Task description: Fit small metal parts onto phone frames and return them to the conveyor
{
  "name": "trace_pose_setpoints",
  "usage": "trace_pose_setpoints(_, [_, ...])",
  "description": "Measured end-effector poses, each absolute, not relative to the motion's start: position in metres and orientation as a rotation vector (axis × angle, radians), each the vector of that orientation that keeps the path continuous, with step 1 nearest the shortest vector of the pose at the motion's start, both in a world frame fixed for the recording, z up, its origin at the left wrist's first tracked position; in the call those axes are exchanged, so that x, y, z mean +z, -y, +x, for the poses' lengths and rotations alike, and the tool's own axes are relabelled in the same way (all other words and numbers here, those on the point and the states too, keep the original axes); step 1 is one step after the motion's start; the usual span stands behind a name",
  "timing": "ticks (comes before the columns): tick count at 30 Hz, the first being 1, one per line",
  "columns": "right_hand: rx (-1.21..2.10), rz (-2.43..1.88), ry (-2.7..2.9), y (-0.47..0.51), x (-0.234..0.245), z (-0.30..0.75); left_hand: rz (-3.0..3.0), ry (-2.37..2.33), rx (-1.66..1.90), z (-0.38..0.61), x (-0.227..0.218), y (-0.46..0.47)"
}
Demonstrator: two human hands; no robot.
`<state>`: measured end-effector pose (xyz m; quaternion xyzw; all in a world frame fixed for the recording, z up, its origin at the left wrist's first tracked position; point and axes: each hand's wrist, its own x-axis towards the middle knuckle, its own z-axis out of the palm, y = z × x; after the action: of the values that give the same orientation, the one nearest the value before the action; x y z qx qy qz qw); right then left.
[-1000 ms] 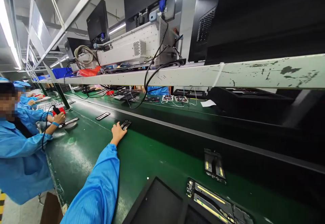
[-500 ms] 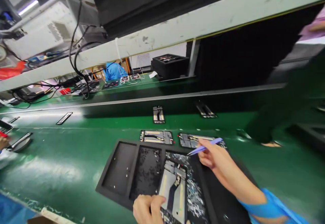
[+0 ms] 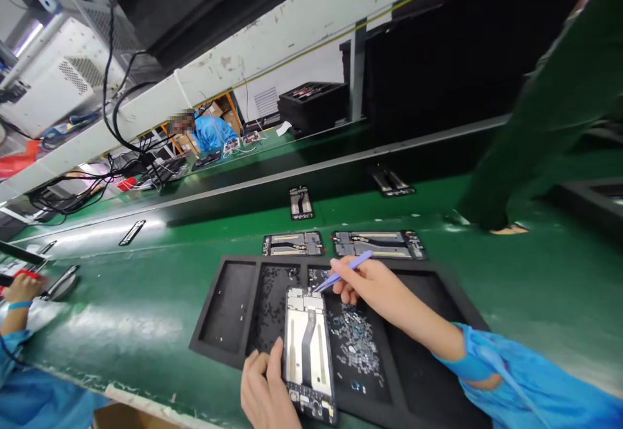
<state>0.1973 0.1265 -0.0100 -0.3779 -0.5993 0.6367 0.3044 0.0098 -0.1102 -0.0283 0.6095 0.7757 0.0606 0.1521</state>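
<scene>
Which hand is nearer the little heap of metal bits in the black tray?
The right hand is just beyond the heap; the left hand is farther, across the phone frame it holds.

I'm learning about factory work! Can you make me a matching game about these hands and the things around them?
Things:
1. Right hand
2. Left hand
3. Small parts
4. Sleeve

Matches:
A. Touching the phone frame
B. Blue
C. Holding blue tweezers
D. Scattered in the tray

Right pairs: 1-C, 2-A, 3-D, 4-B
</scene>
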Motion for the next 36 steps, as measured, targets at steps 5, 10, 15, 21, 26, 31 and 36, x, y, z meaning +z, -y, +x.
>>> trace_pose_setpoints(5, [1.604, -1.049, 1.654, -0.126, -0.015, 0.196, 2.156, -1.522, 0.291, -0.017, 0.052, 0.004])
trace_pose_setpoints(10, [1.751, -1.076, 1.582, -0.128, -0.012, 0.195, 2.082, -1.111, 0.34, -0.039, 0.05, -0.1])
trace_pose_setpoints(15, [1.827, -1.122, 1.495, -0.129, -0.009, 0.194, 2.138, -0.992, 0.281, -0.04, 0.021, -0.116])
trace_pose_setpoints(21, [1.752, -1.198, 1.338, -0.128, -0.005, 0.193, 2.154, -1.016, 0.261, -0.043, 0.018, -0.111])
trace_pose_setpoints(26, [1.706, -1.298, 1.513, -0.125, -0.005, 0.188, 2.187, -1.052, 0.195, -0.04, 0.022, -0.11])
trace_pose_setpoints(31, [1.76, -1.314, 1.366, -0.124, -0.003, 0.19, 2.224, -1.118, 0.202, -0.034, 0.02, -0.107])
trace_pose_setpoints(36, [1.64, -1.307, 1.055, -0.129, 0.0, 0.201, 2.251, -1.137, 0.282, -0.029, 0.012, -0.105])
